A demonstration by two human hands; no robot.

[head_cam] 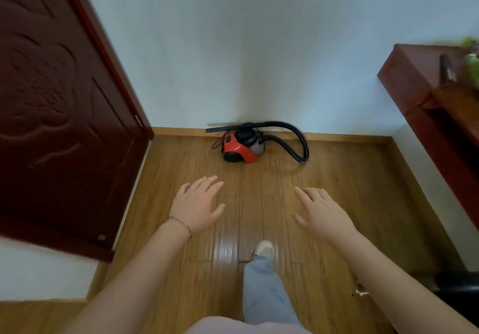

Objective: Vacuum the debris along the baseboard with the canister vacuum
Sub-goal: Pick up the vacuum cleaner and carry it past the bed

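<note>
A small red and black canister vacuum (239,148) sits on the wooden floor against the far baseboard (181,131). Its black hose (302,143) loops out to the right and back over the body, with the nozzle end (211,129) pointing left along the wall. My left hand (198,203) and my right hand (322,210) are stretched out in front of me above the floor, palms down, fingers straight, holding nothing. Both are well short of the vacuum. A few pale scraps of debris (361,289) lie on the floor at the lower right by the side wall.
A dark red carved door (59,116) stands open on the left. A red-brown wooden cabinet (414,80) juts from the right wall, with a dark object and something green on top. My leg and pale slipper (264,249) step forward on the floorboards.
</note>
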